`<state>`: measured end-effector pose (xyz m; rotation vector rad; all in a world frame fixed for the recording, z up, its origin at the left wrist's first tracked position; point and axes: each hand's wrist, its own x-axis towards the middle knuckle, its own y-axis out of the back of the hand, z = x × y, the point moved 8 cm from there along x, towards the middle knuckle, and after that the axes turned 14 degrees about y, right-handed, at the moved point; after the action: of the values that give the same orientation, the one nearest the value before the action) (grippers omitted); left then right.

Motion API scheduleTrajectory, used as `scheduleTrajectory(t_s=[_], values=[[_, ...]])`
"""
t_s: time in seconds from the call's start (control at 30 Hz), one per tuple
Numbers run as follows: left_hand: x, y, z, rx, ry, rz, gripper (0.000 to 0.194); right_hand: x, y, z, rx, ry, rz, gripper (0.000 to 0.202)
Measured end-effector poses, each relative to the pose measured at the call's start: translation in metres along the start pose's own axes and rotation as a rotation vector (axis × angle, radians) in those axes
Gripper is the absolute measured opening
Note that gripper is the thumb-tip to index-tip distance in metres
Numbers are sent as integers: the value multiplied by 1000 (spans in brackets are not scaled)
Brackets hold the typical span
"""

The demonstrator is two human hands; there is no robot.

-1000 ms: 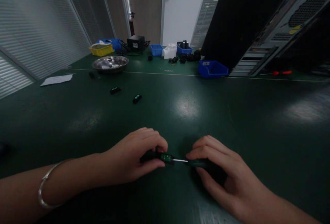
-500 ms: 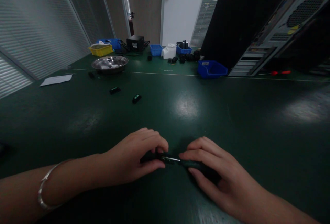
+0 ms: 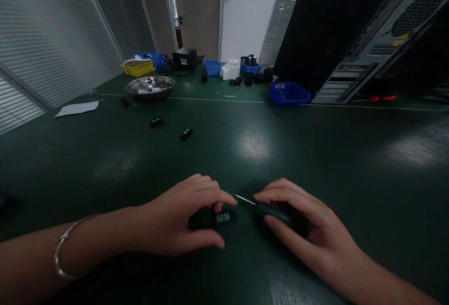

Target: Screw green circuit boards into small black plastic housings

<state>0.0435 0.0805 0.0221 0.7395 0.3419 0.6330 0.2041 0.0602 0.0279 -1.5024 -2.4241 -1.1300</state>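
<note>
A small black housing with a green circuit board [image 3: 223, 218] lies on the green table under my left hand [image 3: 189, 214]. My left thumb and index finger are spread apart. A curled finger is close to the housing's back edge; whether it touches cannot be told. My right hand [image 3: 305, 221] is closed around the dark green handle of a screwdriver [image 3: 271, 212]. Its thin metal shaft points left and slightly up, with the tip beside my left index fingertip, clear of the board. Whether anything sits on the tip is too small to tell.
Two similar black parts with green boards, one nearer [image 3: 186, 133] and one farther [image 3: 156, 122], lie ahead on the left. Behind them are a metal bowl [image 3: 150, 87], a white paper [image 3: 77, 108] and a yellow bin [image 3: 138, 67]. A blue bin [image 3: 289, 94] stands right, beside a computer case [image 3: 345, 78].
The screwdriver has been lifted off the housing, its tip now farther back. My left thumb has opened away from the housing, and the green board shows more fully.
</note>
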Motion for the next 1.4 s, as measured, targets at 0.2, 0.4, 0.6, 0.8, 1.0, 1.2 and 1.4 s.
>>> scheduleTrajectory(t_s=[0.2, 0.4, 0.6, 0.8, 1.0, 1.2, 1.4], values=[[-2, 1, 2, -12, -3, -73, 42, 1, 2, -3, -14, 16, 0, 26], [2, 1, 0, -32, 36, -94, 36, 4, -2, -14, -38, 85, -66, 29], [3, 2, 0, -30, 46, -74, 35, 4, -8, -14, -94, 81, -122, 25], [3, -1, 2, 3, 11, -47, 32, 2, -15, -16, -224, 141, -231, 26], [3, -3, 1, 33, 18, -53, 32, -4, -16, -22, -366, 242, -249, 36], [3, -3, 2, 38, 13, -48, 31, -6, -15, -27, -389, 260, -242, 34], [3, -3, 3, 48, 15, -41, 32, -5, -20, -30, -279, 261, -285, 40]])
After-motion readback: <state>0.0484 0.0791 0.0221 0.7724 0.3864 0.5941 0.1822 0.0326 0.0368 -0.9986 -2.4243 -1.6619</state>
